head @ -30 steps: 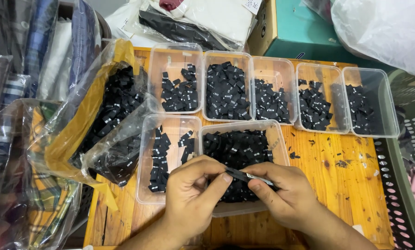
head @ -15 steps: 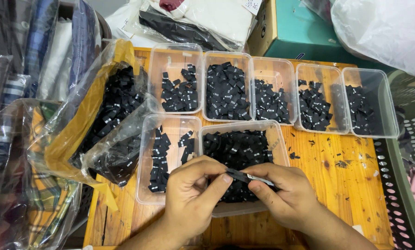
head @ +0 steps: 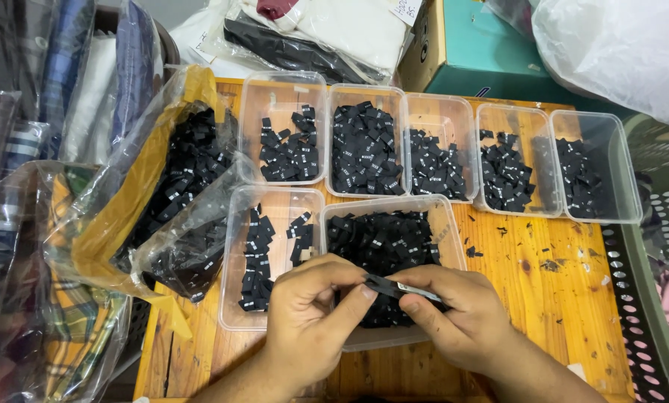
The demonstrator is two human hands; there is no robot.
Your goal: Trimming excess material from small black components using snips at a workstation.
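Both hands' fingers (head: 349, 295) were pinched on a small black woven fabric label (head: 389, 286), which might have slipped into the clear plastic tub (head: 454, 246) just beneath them.

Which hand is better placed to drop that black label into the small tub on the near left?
Probably the left hand: it pinches the black label with the right hand, but sits beside the near-left tub. The right would have to cross over.
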